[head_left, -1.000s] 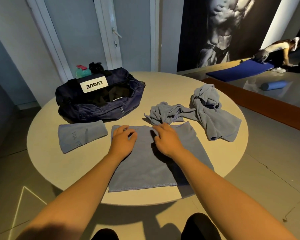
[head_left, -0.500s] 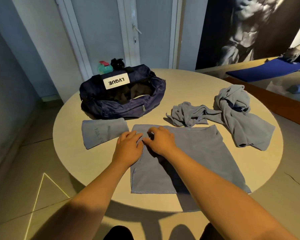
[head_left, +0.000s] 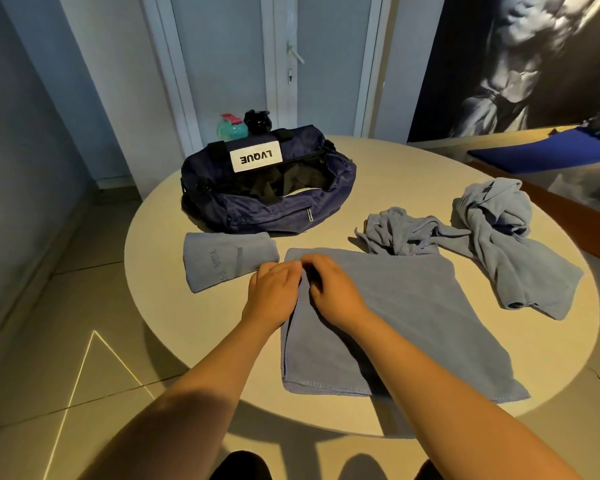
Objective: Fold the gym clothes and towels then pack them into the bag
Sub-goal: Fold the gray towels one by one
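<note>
A blue-grey towel (head_left: 413, 317) lies spread flat on the round table (head_left: 326, 168), its near edge hanging over the rim. My left hand (head_left: 274, 291) and my right hand (head_left: 329, 291) rest side by side on its far left corner, fingers lightly bent on the cloth. A folded blue-grey piece (head_left: 227, 263) lies to their left. Behind it stands the open navy duffel bag (head_left: 267, 192) with a white LVQUE label. Two crumpled blue-grey garments (head_left: 400, 233) (head_left: 510, 244) lie at the right.
A teal bottle (head_left: 231, 128) and a black object (head_left: 256, 121) stand behind the bag at the table's far edge. A white door is beyond. A blue mat (head_left: 541, 152) lies on the floor at the far right.
Both hands have slid left along the towel's far edge and come together at its left corner. The view has shifted left.
</note>
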`<state>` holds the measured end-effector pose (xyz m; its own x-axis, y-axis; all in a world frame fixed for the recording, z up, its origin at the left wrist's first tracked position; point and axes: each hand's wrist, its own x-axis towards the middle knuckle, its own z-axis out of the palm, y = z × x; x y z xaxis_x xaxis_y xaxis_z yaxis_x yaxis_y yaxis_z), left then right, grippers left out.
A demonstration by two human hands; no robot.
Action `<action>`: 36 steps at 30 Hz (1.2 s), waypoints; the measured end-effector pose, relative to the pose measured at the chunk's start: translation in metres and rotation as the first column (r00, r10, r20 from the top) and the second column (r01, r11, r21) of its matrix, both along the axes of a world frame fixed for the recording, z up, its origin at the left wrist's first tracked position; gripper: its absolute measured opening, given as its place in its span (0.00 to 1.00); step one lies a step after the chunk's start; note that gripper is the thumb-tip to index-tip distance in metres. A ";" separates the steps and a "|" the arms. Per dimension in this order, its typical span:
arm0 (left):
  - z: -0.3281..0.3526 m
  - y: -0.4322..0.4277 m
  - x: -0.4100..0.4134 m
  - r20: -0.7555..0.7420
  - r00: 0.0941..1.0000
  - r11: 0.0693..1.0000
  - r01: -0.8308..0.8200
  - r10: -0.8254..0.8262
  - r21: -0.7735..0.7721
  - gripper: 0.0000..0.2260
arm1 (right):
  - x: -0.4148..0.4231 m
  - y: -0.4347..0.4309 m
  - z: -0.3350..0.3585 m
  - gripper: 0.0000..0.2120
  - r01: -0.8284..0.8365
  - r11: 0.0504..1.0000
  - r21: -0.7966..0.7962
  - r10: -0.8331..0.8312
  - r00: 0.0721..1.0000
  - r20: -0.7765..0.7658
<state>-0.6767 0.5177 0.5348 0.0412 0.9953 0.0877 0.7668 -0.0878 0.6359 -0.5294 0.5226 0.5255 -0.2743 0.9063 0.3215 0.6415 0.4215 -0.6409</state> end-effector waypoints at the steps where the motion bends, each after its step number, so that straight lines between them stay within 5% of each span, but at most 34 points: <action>1: -0.001 0.002 0.001 -0.020 1.000 1.000 0.018 -0.018 0.005 0.16 | 0.001 -0.001 0.001 0.14 0.021 1.000 0.013 -0.021 1.000 0.012; 4: -0.009 0.005 0.001 -0.045 0.999 0.999 0.025 -0.023 0.043 0.12 | 0.000 -0.002 0.004 0.05 0.230 0.964 0.136 -0.256 0.943 0.214; 6: -0.014 0.008 -0.001 -0.069 0.997 0.999 0.023 -0.020 0.047 0.11 | 0.001 -0.006 0.000 0.09 0.293 0.944 0.151 -0.327 0.893 0.310; 16: -0.010 0.005 -0.001 0.170 0.985 0.999 -0.024 0.029 -0.032 0.35 | 0.006 -0.015 -0.002 0.26 0.107 0.981 -0.163 -0.017 0.878 0.478; 23: -0.019 0.014 -0.002 0.059 0.998 0.998 -0.017 0.013 0.058 0.18 | 0.008 -0.013 0.008 0.30 0.074 0.958 -0.277 0.073 0.871 0.485; 28: -0.021 0.016 -0.007 0.119 0.993 0.999 -0.029 0.025 0.033 0.23 | 0.005 -0.022 0.004 0.31 0.167 0.984 0.056 -0.176 0.911 0.372; 33: -0.019 0.014 -0.003 0.106 0.994 0.999 -0.043 0.042 0.014 0.24 | 0.001 -0.025 0.004 0.33 0.144 0.967 -0.210 -0.021 0.867 0.499; 36: -0.019 0.016 -0.003 0.066 0.997 0.999 -0.048 0.046 0.025 0.24 | 0.004 -0.023 0.011 0.35 0.132 0.962 -0.240 0.011 0.857 0.516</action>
